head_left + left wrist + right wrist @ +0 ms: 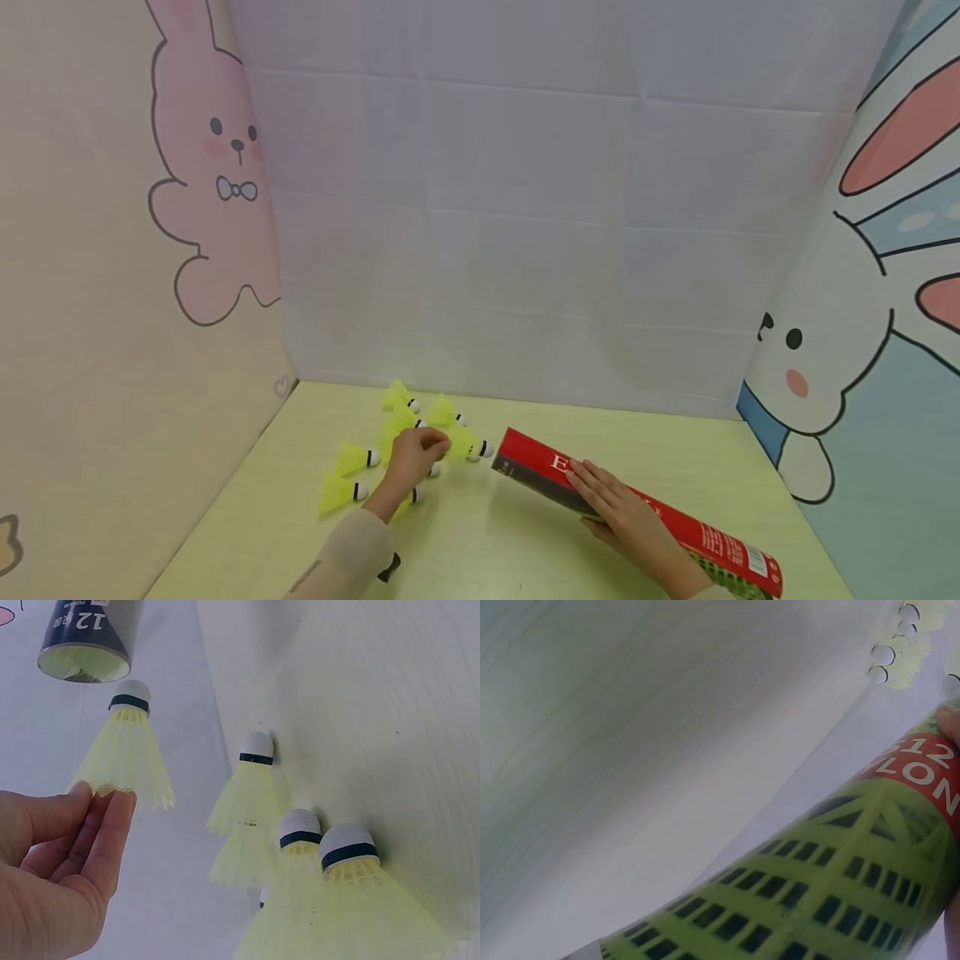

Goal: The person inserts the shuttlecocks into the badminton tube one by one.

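Note:
My left hand (416, 458) pinches a yellow shuttlecock (124, 754) by the rim of its skirt, with the white cork pointing at the tube. A red, green and dark cardboard tube (693, 533) slants up off the table toward the left, and my right hand (626, 518) grips it around the middle. The tube's raised end is uncapped in the left wrist view, just beyond the cork. Inside that mouth (84, 664) some pale yellow-green shows. Several more yellow shuttlecocks (352, 458) lie on the table around and behind my left hand.
The pale wood-look table (480, 542) is bounded at the back by a white cloth wall (510, 250). Side walls printed with a pink rabbit (202, 167) and a white rabbit (817, 375) rise left and right. A small black object (390, 568) shows beside my left sleeve.

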`<state>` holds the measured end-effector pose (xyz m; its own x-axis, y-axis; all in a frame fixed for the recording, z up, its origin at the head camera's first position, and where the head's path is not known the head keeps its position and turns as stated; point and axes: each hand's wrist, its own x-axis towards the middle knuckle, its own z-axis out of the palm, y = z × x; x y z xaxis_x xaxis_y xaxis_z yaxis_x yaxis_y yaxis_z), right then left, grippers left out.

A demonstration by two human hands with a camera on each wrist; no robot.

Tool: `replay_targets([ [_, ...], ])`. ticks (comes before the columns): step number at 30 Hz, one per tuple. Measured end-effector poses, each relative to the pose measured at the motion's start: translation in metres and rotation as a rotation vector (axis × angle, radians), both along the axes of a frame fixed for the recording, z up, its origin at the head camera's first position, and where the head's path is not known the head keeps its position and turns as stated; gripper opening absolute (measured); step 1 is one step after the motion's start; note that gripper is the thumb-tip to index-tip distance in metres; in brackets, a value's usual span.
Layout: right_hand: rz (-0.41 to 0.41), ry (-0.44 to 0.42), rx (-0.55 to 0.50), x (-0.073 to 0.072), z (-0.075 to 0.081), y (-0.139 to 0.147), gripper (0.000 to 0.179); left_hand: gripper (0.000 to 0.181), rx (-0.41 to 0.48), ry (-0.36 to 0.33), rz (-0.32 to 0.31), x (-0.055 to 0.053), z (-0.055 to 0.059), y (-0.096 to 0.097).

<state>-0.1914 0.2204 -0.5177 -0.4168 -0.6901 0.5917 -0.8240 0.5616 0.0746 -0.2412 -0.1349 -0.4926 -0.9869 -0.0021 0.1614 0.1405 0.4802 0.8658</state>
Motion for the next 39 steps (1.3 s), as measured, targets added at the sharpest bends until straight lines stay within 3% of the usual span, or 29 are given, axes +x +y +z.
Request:
replay_targets([
  [5,0.0,-0.011,0.006,-0.001,0.0,0.0,0.061,0.01,0.033,0.016,-0.021,0.003,0.009,-0.002],
  [15,-0.005,-0.025,0.008,-0.003,0.002,-0.005,0.063,0.015,0.091,-0.001,-0.123,0.01,0.025,0.009],
  [27,0.044,-0.002,-0.011,-0.006,-0.001,-0.012,0.06,0.013,0.081,0.041,-0.203,0.009,0.023,0.019],
  [39,0.045,-0.002,-0.008,-0.008,0.0,-0.014,0.059,0.009,0.053,-0.002,-0.247,0.008,0.024,0.024],
])
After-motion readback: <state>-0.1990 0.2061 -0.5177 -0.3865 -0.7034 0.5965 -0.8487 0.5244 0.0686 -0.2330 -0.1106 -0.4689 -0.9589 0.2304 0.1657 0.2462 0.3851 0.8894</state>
